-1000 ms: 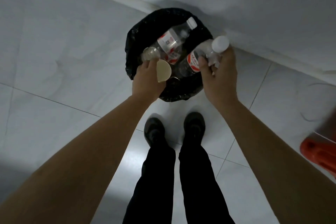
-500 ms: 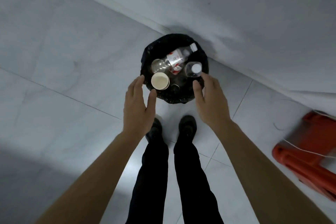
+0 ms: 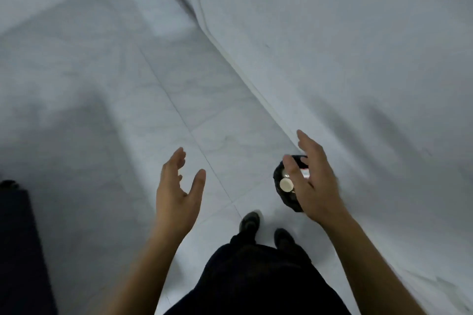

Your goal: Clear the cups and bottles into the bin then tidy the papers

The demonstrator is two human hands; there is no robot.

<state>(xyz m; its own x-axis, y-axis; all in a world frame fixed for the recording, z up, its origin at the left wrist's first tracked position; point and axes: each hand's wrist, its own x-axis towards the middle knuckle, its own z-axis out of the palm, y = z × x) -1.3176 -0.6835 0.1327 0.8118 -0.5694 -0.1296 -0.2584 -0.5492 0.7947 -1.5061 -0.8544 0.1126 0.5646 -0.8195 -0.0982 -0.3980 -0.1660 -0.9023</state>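
Bare indoor room, exact kind unclear: pale marbled floor tiles [image 3: 179,100] around the black-lined bin [image 3: 289,202], white wall [image 3: 332,33] and skirting [image 3: 256,89] just behind it.

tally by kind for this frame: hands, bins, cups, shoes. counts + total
hands: 2, left hand and right hand, both open
bin: 1, black, partly behind the right hand
paper cup: 1, in the bin
shoes: 2
total: 6

Black bin [image 3: 290,202], cream cup [image 3: 286,184] (red-and-white bottle label [image 3: 304,173]), pale grey faintly veined floor tiles [image 3: 128,89]
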